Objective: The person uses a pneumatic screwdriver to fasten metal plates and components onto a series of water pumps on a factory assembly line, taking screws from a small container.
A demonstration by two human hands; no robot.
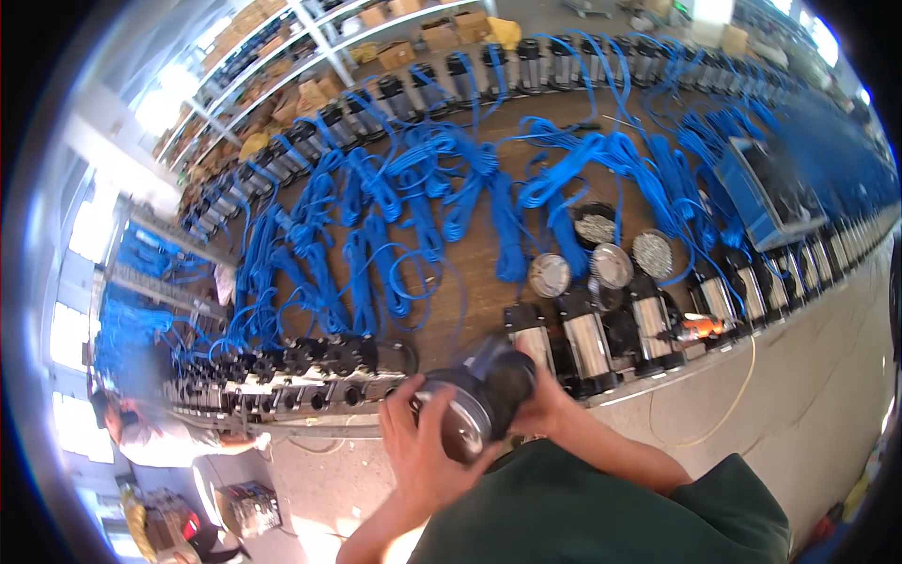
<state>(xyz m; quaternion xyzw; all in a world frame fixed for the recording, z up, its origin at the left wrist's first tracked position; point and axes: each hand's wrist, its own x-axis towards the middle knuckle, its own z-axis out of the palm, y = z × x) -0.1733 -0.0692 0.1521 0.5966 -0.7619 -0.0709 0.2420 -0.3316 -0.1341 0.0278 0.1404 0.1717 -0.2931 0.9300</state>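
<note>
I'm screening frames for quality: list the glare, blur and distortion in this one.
Head view: fisheye bends the long workbench and shelving toward a dark rim; windows at left and top blow out white; the left hand and the pump it holds are slightly motion-blurred; the blue cables stay fairly crisp.

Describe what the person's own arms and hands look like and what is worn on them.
Both hands are bare: the left hand and the right hand show no gloves, and I can make out no rings or watch. The forearms are uncovered too, rising from the lower edge of the picture. A dark green short-sleeved top covers the shoulders and upper arms. No cables or markings show on them.
</note>
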